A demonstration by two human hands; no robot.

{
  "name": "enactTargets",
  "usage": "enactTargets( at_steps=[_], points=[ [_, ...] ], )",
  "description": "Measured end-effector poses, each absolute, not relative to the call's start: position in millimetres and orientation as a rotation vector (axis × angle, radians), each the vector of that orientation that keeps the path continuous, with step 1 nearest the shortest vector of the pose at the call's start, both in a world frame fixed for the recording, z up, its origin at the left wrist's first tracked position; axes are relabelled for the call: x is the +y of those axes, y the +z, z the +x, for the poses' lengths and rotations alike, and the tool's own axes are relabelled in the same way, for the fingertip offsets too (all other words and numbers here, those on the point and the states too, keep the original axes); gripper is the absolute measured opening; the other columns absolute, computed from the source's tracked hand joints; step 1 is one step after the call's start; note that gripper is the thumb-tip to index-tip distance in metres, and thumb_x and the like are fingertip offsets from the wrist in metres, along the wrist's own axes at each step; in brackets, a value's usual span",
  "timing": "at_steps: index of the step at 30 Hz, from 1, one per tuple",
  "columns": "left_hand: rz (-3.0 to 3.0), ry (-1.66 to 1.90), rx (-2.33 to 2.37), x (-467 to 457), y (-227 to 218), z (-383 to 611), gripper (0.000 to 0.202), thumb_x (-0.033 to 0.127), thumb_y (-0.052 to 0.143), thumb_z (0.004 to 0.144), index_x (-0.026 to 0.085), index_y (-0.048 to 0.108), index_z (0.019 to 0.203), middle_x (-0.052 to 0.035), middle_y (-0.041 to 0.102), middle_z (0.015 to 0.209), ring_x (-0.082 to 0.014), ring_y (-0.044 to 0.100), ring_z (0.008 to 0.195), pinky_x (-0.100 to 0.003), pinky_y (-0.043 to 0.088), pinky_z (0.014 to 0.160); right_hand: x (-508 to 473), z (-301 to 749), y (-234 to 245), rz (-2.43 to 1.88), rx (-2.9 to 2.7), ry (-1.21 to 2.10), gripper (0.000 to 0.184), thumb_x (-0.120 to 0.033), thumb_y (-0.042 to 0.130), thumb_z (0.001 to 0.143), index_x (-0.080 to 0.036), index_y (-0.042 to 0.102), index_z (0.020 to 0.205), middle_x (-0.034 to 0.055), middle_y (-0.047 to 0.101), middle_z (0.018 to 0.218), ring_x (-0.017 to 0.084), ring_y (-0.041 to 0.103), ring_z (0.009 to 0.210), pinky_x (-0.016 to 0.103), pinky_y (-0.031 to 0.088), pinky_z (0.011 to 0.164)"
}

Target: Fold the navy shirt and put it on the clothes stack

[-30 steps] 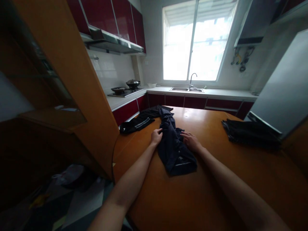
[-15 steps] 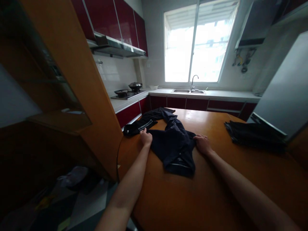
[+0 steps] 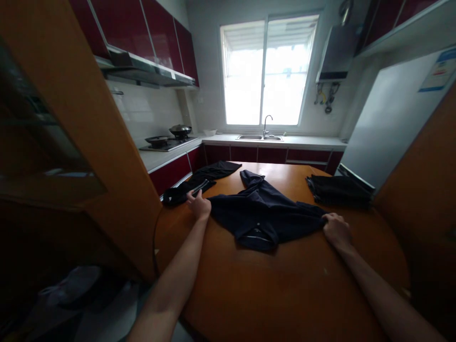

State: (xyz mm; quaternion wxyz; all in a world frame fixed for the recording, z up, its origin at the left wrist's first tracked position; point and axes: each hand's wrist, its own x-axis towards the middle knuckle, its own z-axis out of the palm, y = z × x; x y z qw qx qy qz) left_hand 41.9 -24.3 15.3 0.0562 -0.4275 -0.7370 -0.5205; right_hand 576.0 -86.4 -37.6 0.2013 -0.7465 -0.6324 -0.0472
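Observation:
A dark navy shirt [image 3: 263, 204] with a collar lies spread on the wooden table [image 3: 285, 285], its collar toward me and its lower part rumpled at the far side. At its left sleeve end, my left hand [image 3: 199, 205] is closed on the cloth, with a finger or two partly raised. My right hand [image 3: 337, 229] pinches the other sleeve's end and holds it out to the right. Just beyond my left hand lies a black garment [image 3: 204, 180] with pale stripes, close to the left edge of the table.
A folded stack of dark clothes [image 3: 338, 190] sits at the table's right side. Behind the table run a counter with a sink [image 3: 261, 137] and a stove [image 3: 171, 143] bearing pans. A wooden cabinet [image 3: 124, 190] stands close on the left, a fridge [image 3: 384, 118] on the right.
My right hand has moved right, drawing the sleeve out, so the shirt now lies wider and flatter with its collar opened. The camera view has turned slightly right.

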Motion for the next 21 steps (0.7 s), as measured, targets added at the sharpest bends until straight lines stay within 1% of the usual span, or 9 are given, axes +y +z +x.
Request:
enactTargets(
  at_steps=[2, 4, 6, 8, 12, 14, 16, 19, 21],
  points=[
    [-1.383, -1.514, -2.203, -30, 23, 50, 0.046, 0.003, 0.050, 0.079, 0.015, 0.070, 0.119, -0.0177, 0.045, 0.138, -0.0377, 0.046, 0.127, -0.055, 0.036, 0.110, -91, 565, -31, -2.048, -1.715, -0.149, 0.044, -0.010, 0.040, 0.083, -0.019, 0.073, 0.112, 0.0154, 0.063, 0.125, 0.031, 0.055, 0.114, 0.044, 0.042, 0.091],
    [-1.542, -1.438, -2.140, -35, 34, 64, 0.042, 0.003, 0.050, 0.080, 0.017, 0.072, 0.113, -0.0157, 0.052, 0.133, -0.0362, 0.047, 0.127, -0.055, 0.035, 0.111, -97, 545, -24, -1.923, -1.714, -0.177, 0.047, -0.009, 0.040, 0.082, -0.019, 0.071, 0.116, 0.0147, 0.061, 0.128, 0.031, 0.053, 0.119, 0.046, 0.040, 0.097],
    [-1.885, -1.317, -2.052, -42, 44, 83, 0.039, 0.004, 0.046, 0.084, 0.019, 0.073, 0.108, -0.0135, 0.059, 0.125, -0.0316, 0.051, 0.124, -0.049, 0.037, 0.111, -109, 518, -18, -1.695, -1.827, -0.139, 0.043, -0.013, 0.040, 0.087, -0.020, 0.070, 0.117, 0.0130, 0.062, 0.126, 0.029, 0.052, 0.120, 0.045, 0.038, 0.102],
    [-2.296, -1.154, -1.936, -50, 50, 107, 0.036, 0.007, 0.045, 0.087, 0.021, 0.074, 0.103, -0.0098, 0.065, 0.116, -0.0257, 0.057, 0.117, -0.040, 0.042, 0.107, -126, 488, -14, -1.419, -2.031, 0.001, 0.037, -0.024, 0.043, 0.094, -0.024, 0.068, 0.121, 0.0109, 0.063, 0.125, 0.027, 0.053, 0.120, 0.043, 0.038, 0.104],
    [-2.897, -0.738, -1.728, -68, 52, 148, 0.020, 0.017, 0.058, 0.083, 0.024, 0.077, 0.089, -0.0006, 0.074, 0.093, -0.0171, 0.068, 0.089, -0.024, 0.051, 0.084, -158, 442, -4, -1.035, -2.384, 0.307, 0.034, -0.040, 0.050, 0.097, -0.027, 0.067, 0.124, 0.0089, 0.063, 0.129, 0.026, 0.055, 0.120, 0.043, 0.037, 0.106],
    [-3.047, -0.531, -1.683, -76, 52, 159, 0.012, 0.024, 0.065, 0.081, 0.025, 0.077, 0.083, 0.0004, 0.075, 0.086, -0.0164, 0.068, 0.079, -0.022, 0.051, 0.074, -165, 434, 3, -1.001, -2.416, 0.374, 0.031, -0.042, 0.050, 0.098, -0.027, 0.071, 0.115, 0.0083, 0.067, 0.121, 0.025, 0.058, 0.114, 0.042, 0.039, 0.102],
    [-3.116, -0.362, -1.679, -85, 53, 166, 0.013, 0.029, 0.066, 0.082, 0.023, 0.075, 0.075, -0.0005, 0.075, 0.076, -0.0162, 0.068, 0.069, -0.022, 0.050, 0.066, -167, 435, 9, -0.982, -2.417, 0.427, 0.031, -0.042, 0.049, 0.099, -0.025, 0.074, 0.101, 0.0073, 0.070, 0.110, 0.022, 0.061, 0.103, 0.038, 0.042, 0.096],
    [-3.232, 0.003, -1.792, -106, 54, 178, 0.035, 0.037, 0.059, 0.088, 0.020, 0.067, 0.059, -0.0024, 0.070, 0.059, -0.0160, 0.066, 0.053, -0.023, 0.048, 0.056, -175, 441, 10, -0.951, -2.423, 0.532, 0.042, -0.046, 0.049, 0.099, -0.019, 0.072, 0.076, 0.0044, 0.070, 0.081, 0.017, 0.061, 0.080, 0.030, 0.045, 0.081],
    [-3.375, 0.518, -1.912, -122, 56, 186, 0.044, 0.043, 0.057, 0.091, 0.019, 0.062, 0.055, -0.0038, 0.068, 0.054, -0.0170, 0.067, 0.050, -0.024, 0.050, 0.054, -186, 442, 8, -0.965, -2.427, 0.723, 0.050, -0.050, 0.050, 0.097, -0.016, 0.068, 0.064, 0.0011, 0.064, 0.063, 0.013, 0.056, 0.062, 0.025, 0.042, 0.065]
  ],
)
